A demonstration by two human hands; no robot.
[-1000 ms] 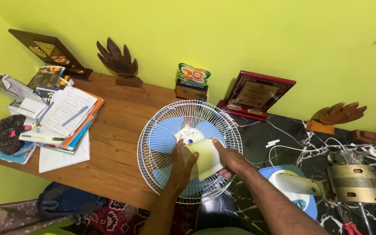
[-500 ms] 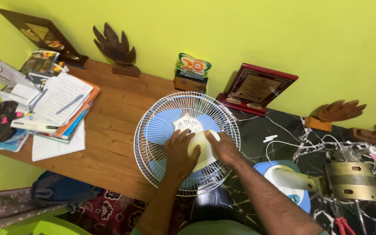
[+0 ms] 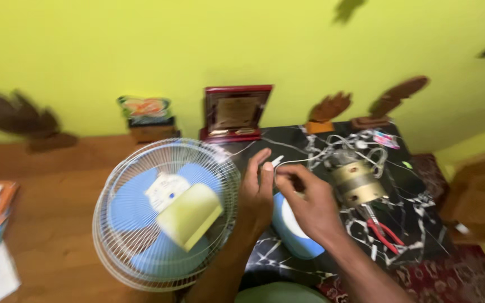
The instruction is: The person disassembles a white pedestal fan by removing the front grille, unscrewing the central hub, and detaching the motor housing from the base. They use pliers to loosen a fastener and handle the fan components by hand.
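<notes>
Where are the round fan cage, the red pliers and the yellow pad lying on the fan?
fan cage (image 3: pixel 120 193), head view, on the white wire grille's left side.
red pliers (image 3: pixel 381 233), head view, on the red handles.
yellow pad (image 3: pixel 189 216), head view, on its flat top face.

White round label (image 3: pixel 166 189) w/ small blue marks sat at the fan hub, behind the wire guard, near the table's front edge; a pale yellow rectangular pad (image 3: pixel 191 216) lay on the guard just below-right of it. Red-framed plaque (image 3: pixel 235 112), gold plate inside, leaned on the wall at the table's back edge. Left of it, a small colourful sign (image 3: pixel 144 107) w/ green rim on a dark base. All blurred.
</notes>
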